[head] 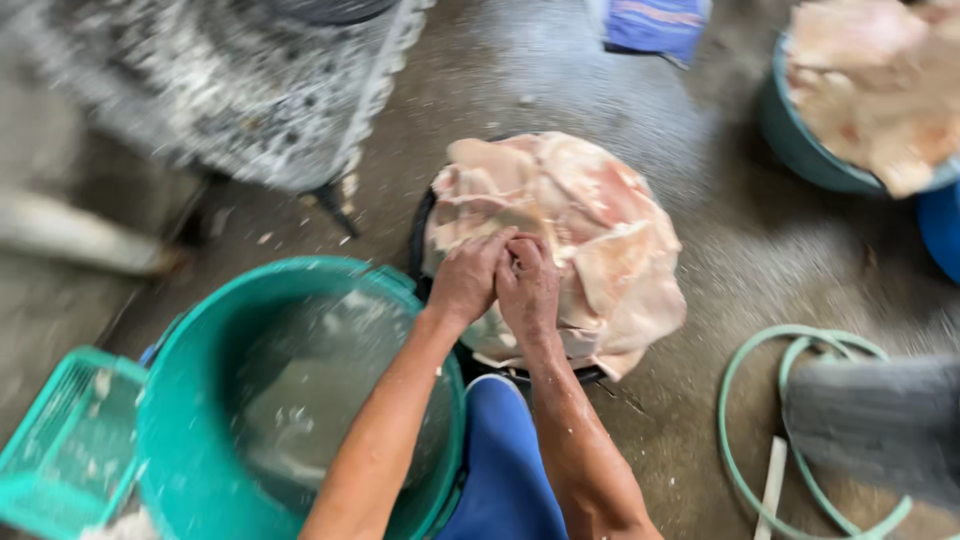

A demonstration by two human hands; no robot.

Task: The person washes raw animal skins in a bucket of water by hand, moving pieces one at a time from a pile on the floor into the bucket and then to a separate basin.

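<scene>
Hands, left hand [468,278] and right hand [530,285], both clutch the heaped pale pink raw meat slabs [570,235] just beside the round teal plastic tub [185,430].

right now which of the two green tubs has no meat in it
The big green tub at lower left, beside the left hand: it holds only water. The other tub, at upper right, is heaped with pale meat.

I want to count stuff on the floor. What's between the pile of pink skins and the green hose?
Only bare wet floor lies between the pink skins and the green hose, seen from the head camera.
</scene>
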